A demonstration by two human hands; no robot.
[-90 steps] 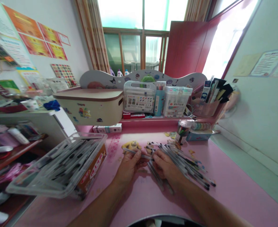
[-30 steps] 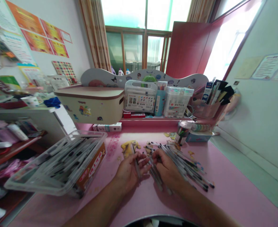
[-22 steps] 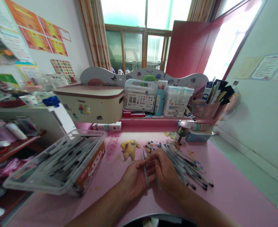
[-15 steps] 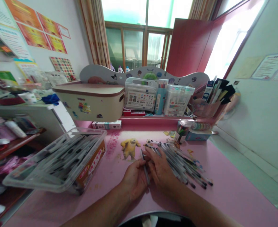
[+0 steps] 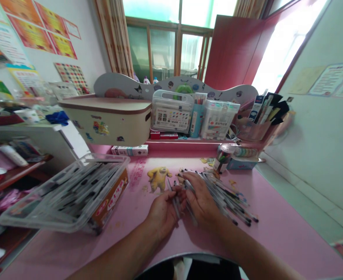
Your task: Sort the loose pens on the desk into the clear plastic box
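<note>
My left hand [image 5: 162, 213] is palm up near the middle of the pink desk, its thumb and fingers closed on slim clear-barrelled pens [image 5: 176, 207]; I cannot tell how many. Right beside it, my right hand [image 5: 203, 204] lies palm down with fingers stretched over the near side of a loose pile of pens [image 5: 228, 200]. Another pen [image 5: 192, 214] slants out from under the right palm, between the two hands. Most pens in the pile have clear barrels and dark ends. To the left, a clear plastic box [image 5: 39, 227] holds many similar pens [image 5: 83, 190].
Behind the hands stand a cream lidded bin [image 5: 115, 126], a clear marker case [image 5: 171, 114], a blue pencil holder [image 5: 197, 120] and a second marker case [image 5: 219, 120]. A small jar [image 5: 224, 158] and a blue box [image 5: 243, 163] sit behind the pile. Shelves [image 5: 19, 171] are at left.
My left hand has turned slightly and now shows more than one pen in its fingers. My right hand has shifted a little, baring a pen below its palm. The view has tilted slightly.
</note>
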